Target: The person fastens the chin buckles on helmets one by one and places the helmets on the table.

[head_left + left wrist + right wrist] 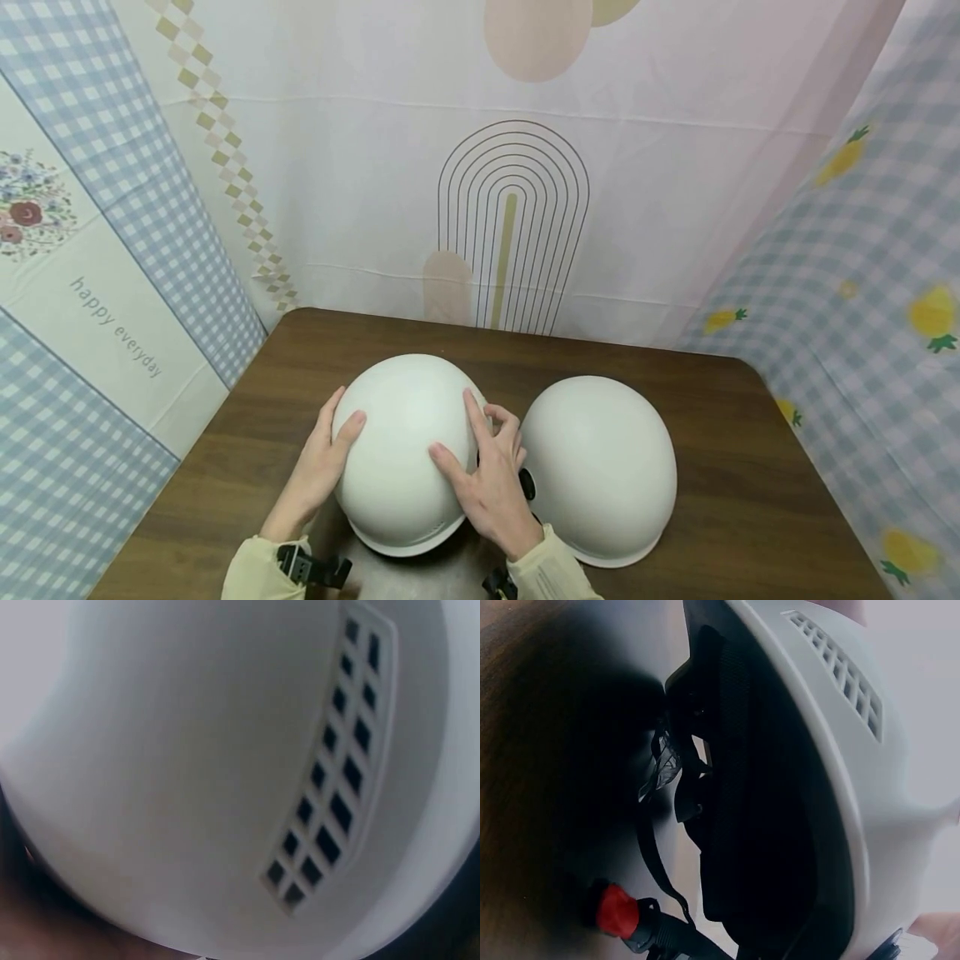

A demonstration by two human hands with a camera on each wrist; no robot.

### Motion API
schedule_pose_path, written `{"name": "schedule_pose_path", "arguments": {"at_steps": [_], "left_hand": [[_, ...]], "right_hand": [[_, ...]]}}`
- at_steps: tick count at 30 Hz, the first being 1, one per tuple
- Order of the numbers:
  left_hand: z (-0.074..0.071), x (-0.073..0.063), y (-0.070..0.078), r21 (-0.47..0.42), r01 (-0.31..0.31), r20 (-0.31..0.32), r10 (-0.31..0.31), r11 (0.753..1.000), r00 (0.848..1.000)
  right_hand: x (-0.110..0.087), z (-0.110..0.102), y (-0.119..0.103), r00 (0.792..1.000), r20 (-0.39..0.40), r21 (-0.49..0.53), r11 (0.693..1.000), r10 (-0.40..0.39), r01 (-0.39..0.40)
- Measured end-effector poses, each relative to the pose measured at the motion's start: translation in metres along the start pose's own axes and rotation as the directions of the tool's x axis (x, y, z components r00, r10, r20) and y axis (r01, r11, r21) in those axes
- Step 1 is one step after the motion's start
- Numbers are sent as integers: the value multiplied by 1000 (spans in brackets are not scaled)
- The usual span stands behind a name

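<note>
A white helmet point(408, 433) is between my two hands, dome up, its rim raised a little above the table on the near side. My left hand point(318, 462) grips its left side, thumb on the dome. On the other side my right hand point(491, 479) holds it, thumb and index finger spread over the shell. The left wrist view is filled by white shell with a vent grille point(326, 776). In the right wrist view the dark inside of the helmet point(769, 817) shows, with a black strap point(654, 851) and a red buckle piece point(618, 910) hanging out.
A second white helmet point(600, 471) sits dome up on the brown wooden table point(750, 500), close to the right of my right hand. Patterned cloths point(360, 192) hang behind the table and at both sides.
</note>
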State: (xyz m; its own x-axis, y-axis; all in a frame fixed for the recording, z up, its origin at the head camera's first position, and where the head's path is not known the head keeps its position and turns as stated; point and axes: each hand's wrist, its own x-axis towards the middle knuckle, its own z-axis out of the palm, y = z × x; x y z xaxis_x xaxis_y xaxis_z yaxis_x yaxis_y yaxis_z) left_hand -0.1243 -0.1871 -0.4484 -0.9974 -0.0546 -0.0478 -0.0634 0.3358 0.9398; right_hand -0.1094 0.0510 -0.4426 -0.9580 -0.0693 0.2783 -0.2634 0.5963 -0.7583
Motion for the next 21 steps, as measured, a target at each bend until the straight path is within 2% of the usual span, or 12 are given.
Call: {"name": "schedule_pose_path", "arguments": {"at_steps": [15,21], "left_hand": [[-2,-1,-2,-54,-14,1,14,998,1000],[-3,-1,-2,-102,-22,2,23,995,1000]], "right_hand": [[-2,0,-3,993,-68,28,995,-97,99],[-2,1,-2,986,-98,53,988,-137,142]]}}
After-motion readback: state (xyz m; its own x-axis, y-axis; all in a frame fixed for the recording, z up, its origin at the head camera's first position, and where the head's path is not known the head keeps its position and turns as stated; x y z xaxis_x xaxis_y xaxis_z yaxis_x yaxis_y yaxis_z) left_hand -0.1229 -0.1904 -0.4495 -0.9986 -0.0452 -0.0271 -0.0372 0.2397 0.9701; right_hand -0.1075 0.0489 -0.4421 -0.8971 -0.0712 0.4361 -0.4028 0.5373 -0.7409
